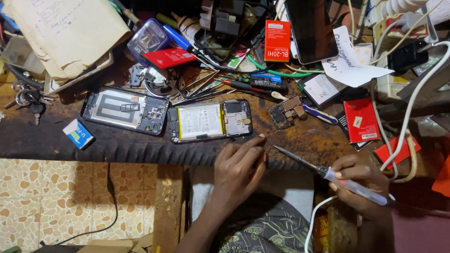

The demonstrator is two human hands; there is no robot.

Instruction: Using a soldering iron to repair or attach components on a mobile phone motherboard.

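A person is sitting at a cluttered dark counter (56, 140), seen from above through a head-worn camera. The right hand (361, 185), at about 4 o'clock in the view, is closing its grip around the pale handle of a soldering iron (328, 174), with the fingers wrapping the handle fully; the iron's metal tip is pointing toward 10 o'clock and hanging just above the counter's front edge, apart from the left hand. A white cord (315, 220) is trailing from the iron down toward 6 o'clock. The left hand (239, 166), near the centre at 6 o'clock, is resting on the counter edge with its fingers gathered and the index finger stretching toward 1 o'clock; whether the grip is pinching anything fine cannot be told. Just above it, at 12 o'clock from the left hand, an opened phone (210, 121) is lying flat with its back off, showing its battery. To that phone's 9 o'clock a second opened phone (124, 111) is lying alongside, close but apart. At 3 o'clock from the first phone a small circuit board (286, 111) is sitting on the counter. Farther back, toward 12 o'clock, an orange-red battery box (277, 40), tweezers and screwdrivers (243, 85), and a dark phone (311, 29) are lying among the clutter. A bunch of keys (26, 99) is lying at 9 o'clock.
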